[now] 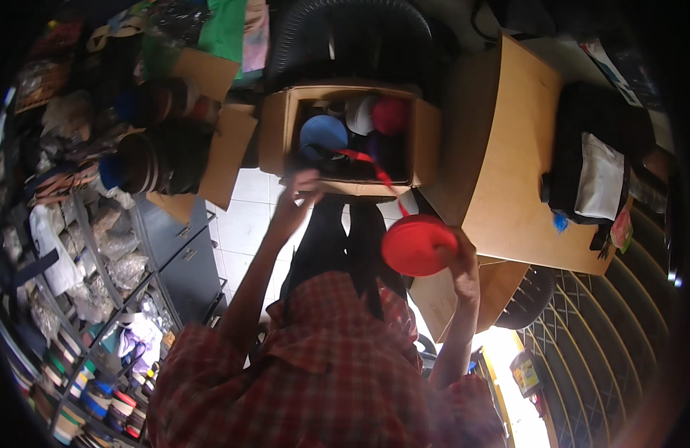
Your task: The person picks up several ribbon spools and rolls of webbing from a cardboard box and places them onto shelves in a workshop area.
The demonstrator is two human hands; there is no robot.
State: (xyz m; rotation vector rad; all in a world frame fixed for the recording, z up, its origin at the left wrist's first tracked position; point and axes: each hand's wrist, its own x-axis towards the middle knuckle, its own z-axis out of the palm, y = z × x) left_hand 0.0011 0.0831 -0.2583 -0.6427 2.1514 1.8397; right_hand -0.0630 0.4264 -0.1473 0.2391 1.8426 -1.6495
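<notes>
My right hand (462, 263) grips a red roll of webbing (414, 246) by its right edge, in front of my body. From the roll a loose red strap (381, 175) runs up and left into an open cardboard box (350, 188). My left hand (305, 184) is at the box's near left corner, its fingers smeared by motion. Whether it touches the box or holds anything is unclear. Inside the box lie a blue roll (324, 133), a white roll (358, 116) and a dark red roll (390, 116); its lower part is in shadow.
The box stands by a black padded chair (352, 30). A wooden table (532, 172) on the right bears a black bag (595, 172). At left, another carton (229, 157) stands beside dark rolls (154, 160). Shelves hold plastic-wrapped goods (125, 272) and coloured rolls (98, 396).
</notes>
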